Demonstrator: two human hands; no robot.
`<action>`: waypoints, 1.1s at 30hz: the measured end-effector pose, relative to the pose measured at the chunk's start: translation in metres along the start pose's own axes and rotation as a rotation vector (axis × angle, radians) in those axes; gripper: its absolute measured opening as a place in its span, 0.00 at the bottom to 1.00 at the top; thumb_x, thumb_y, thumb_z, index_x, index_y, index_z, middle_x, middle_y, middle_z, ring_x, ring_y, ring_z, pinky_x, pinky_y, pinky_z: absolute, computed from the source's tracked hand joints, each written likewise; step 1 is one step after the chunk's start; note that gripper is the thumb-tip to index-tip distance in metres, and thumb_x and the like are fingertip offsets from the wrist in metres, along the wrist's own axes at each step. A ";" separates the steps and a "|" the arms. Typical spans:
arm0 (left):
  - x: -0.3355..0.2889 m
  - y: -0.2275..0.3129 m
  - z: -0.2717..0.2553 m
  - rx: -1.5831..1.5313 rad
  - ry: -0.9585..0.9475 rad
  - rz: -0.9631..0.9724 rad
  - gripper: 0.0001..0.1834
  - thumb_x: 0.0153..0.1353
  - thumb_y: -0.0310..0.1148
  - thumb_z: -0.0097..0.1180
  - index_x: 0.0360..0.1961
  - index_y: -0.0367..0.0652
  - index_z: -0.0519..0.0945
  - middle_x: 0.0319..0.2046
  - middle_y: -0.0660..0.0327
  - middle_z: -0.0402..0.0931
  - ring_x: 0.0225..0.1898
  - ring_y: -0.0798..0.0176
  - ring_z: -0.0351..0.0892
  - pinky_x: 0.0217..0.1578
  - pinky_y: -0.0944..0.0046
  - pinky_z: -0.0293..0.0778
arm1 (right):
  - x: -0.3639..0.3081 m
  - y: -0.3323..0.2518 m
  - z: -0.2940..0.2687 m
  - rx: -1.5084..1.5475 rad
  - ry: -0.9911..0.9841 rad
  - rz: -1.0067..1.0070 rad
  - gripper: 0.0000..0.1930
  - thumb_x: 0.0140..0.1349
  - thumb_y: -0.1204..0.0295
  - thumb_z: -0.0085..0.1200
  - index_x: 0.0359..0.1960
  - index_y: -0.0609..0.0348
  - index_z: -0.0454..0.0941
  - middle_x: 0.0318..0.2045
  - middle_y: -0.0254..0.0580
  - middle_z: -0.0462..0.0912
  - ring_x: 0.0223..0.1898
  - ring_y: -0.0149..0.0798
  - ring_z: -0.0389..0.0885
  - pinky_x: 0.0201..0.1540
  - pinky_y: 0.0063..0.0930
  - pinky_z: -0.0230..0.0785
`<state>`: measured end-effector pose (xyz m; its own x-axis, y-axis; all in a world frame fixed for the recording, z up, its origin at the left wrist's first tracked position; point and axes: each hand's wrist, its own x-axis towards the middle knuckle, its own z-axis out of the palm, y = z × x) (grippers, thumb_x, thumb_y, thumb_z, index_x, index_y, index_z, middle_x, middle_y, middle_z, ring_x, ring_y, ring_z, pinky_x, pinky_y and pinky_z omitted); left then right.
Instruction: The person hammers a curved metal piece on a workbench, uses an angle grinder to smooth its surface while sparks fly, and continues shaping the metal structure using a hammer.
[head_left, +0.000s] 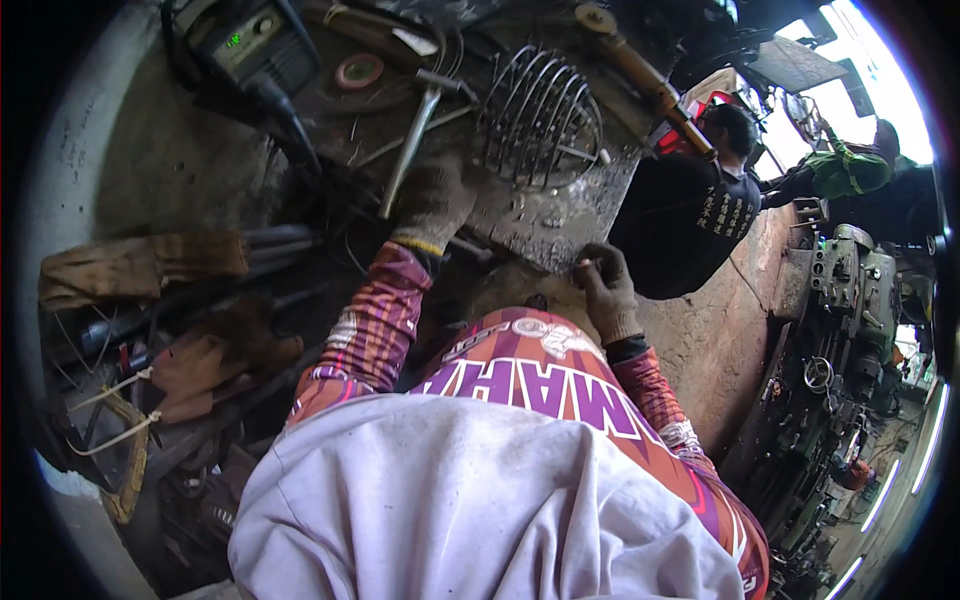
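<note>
My left hand (436,203), in a grey knit glove, is at the near left side of the metal worktable (545,235). Right beside it slants a T-shaped steel hammer (412,145), its bare handle showing almost whole. The fingers of this hand blend into the dark surface, so their grip is hidden. At the table's near right corner is my right hand (609,292), also gloved, with its fingers curled closed; a small pale spot shows at the fingertips, too small to name. Beyond both hands lies a rounded cage of bent metal rods (540,118) on the table.
A machine with a green-lit display (245,40) stands at the far left, near a reddish disc (359,71). A person in black (690,215) is close on the right. Brown cloths (150,268) and rods crowd the left; a lathe-like machine (850,290) stands far right.
</note>
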<state>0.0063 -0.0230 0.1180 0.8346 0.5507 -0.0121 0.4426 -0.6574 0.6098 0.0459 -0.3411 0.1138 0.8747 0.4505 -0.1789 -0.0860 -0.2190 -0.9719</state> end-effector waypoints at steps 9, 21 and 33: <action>-0.002 -0.004 0.004 -0.044 0.111 0.131 0.32 0.58 0.50 0.67 0.60 0.44 0.79 0.49 0.44 0.82 0.51 0.37 0.81 0.50 0.46 0.78 | 0.004 -0.003 0.000 0.042 0.006 -0.008 0.14 0.68 0.69 0.61 0.52 0.59 0.77 0.34 0.35 0.81 0.35 0.26 0.79 0.40 0.24 0.74; -0.013 0.024 -0.018 -0.164 0.072 0.153 0.35 0.56 0.50 0.69 0.62 0.48 0.74 0.52 0.50 0.82 0.53 0.39 0.81 0.52 0.48 0.77 | -0.004 -0.006 -0.003 -0.079 0.027 -0.027 0.17 0.69 0.66 0.59 0.56 0.57 0.74 0.36 0.39 0.84 0.39 0.28 0.83 0.44 0.26 0.77; -0.016 0.036 -0.028 -0.196 0.011 0.143 0.31 0.58 0.44 0.69 0.61 0.44 0.76 0.53 0.48 0.82 0.56 0.42 0.80 0.55 0.49 0.75 | -0.002 0.013 -0.001 -0.030 0.047 -0.006 0.18 0.70 0.63 0.58 0.57 0.56 0.75 0.36 0.38 0.84 0.38 0.29 0.82 0.43 0.26 0.75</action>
<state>-0.0003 -0.0410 0.1619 0.8801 0.4654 0.0938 0.2469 -0.6175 0.7468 0.0434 -0.3458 0.1018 0.8967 0.4109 -0.1648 -0.0666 -0.2427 -0.9678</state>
